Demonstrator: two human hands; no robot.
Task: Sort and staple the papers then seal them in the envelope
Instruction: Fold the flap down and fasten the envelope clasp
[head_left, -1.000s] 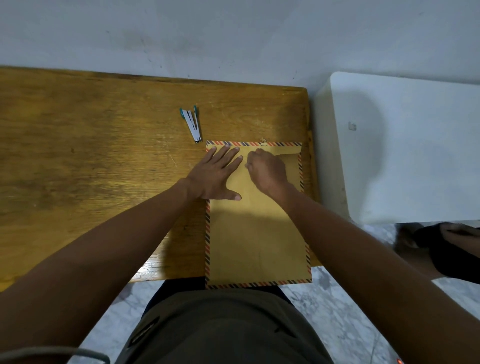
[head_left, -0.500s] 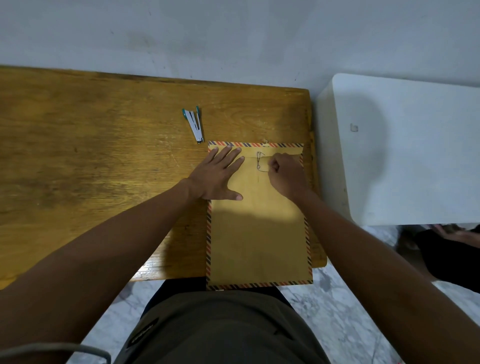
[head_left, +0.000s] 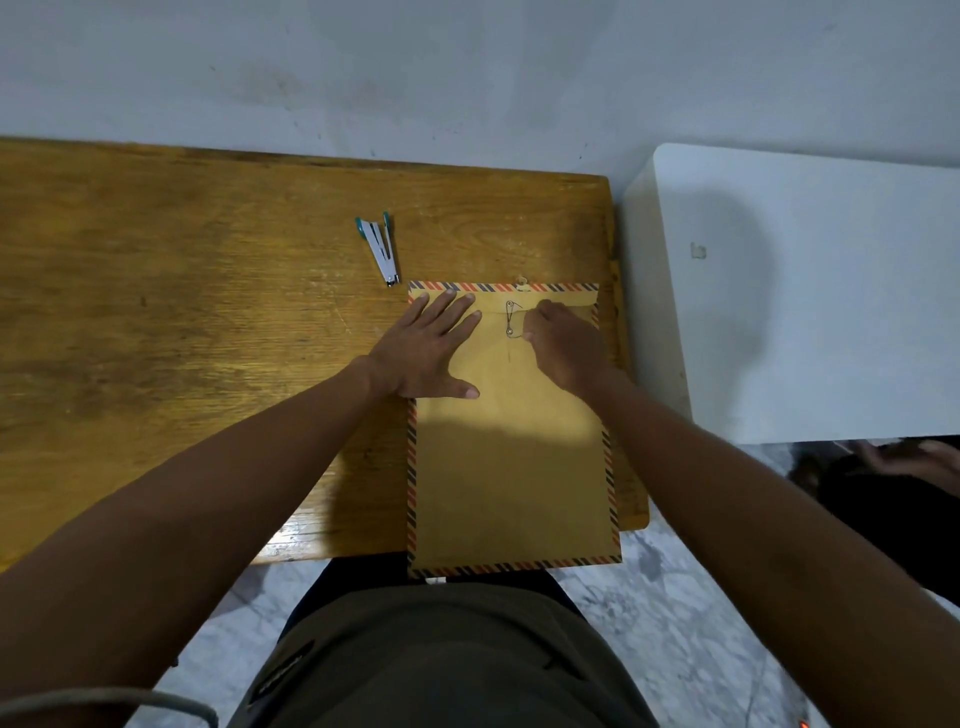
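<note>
The envelope (head_left: 511, 457) is lying flap-shut on the table's (head_left: 208, 322) right end, its near edge overhanging. Its upper left is being pressed flat by the left hand (head_left: 426, 353), fingers straight and spread. The string (head_left: 517, 325) at the two clasp buttons (head_left: 509, 318) is being pinched by the curled right hand (head_left: 563, 345). A stapler (head_left: 379, 249) is lying just beyond the envelope's far-left corner.

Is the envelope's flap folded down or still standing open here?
Folded down. The flap lies flat on the envelope, with string looped between its two buttons. The left hand presses flat; the right hand works the string.
</note>
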